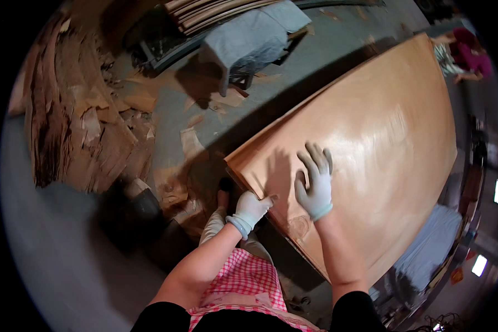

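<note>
A large, thin, light-brown wood veneer sheet point(382, 138) lies on a stack in front of me, running from the near left corner to the far right. My left hand point(252, 209), in a pale glove, is closed on the sheet's near edge close to its corner. My right hand point(314, 180), also gloved, rests flat on top of the sheet with the fingers spread. At the sheet's far end another person point(462, 55) in a dark pink top bends over its edge.
Torn veneer scraps point(88, 133) are heaped on the concrete floor at the left. A grey cloth-covered stool or bench point(249, 39) stands at the back, with stacked boards point(216, 11) behind it. A red-checked apron point(243, 282) covers my lap.
</note>
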### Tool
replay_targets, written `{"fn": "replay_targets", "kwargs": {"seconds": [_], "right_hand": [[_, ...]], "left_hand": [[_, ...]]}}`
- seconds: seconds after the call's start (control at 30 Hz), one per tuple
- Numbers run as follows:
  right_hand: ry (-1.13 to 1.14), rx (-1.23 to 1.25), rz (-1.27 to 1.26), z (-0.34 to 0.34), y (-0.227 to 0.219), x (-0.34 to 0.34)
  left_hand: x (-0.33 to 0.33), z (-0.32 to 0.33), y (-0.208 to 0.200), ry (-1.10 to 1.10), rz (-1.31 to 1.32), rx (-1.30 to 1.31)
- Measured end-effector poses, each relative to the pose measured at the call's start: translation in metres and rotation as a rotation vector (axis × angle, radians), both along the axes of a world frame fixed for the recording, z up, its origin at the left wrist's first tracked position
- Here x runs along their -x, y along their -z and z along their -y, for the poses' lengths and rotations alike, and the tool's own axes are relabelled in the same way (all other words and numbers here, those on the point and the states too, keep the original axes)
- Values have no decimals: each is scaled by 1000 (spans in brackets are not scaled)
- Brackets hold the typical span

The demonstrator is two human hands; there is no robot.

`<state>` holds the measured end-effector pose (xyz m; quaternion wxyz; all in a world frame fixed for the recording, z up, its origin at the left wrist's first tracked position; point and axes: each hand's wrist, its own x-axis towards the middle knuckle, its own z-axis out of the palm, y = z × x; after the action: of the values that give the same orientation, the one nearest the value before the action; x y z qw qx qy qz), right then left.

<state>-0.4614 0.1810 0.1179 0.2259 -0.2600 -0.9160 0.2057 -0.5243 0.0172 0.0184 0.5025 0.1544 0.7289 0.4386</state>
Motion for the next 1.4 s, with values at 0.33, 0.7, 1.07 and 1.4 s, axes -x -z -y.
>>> {"fn": "replay_targets", "kwargs": {"seconds": [0.33,0.7,1.07,1.4], "right_hand": [[1069,2028,-1057,221,-11,-255],[1556,1579,-1910,213,115,-336],[1664,1325,-1677,222,115,-403],[2073,1067,-1060,210,156,-437]], "left_hand": [[-65,-43,-160,-155,-66,-497],[9,4,40,-517,309,198],[4,-3,50,-557,158,236],[-19,10,52,-438,39,203]]}}
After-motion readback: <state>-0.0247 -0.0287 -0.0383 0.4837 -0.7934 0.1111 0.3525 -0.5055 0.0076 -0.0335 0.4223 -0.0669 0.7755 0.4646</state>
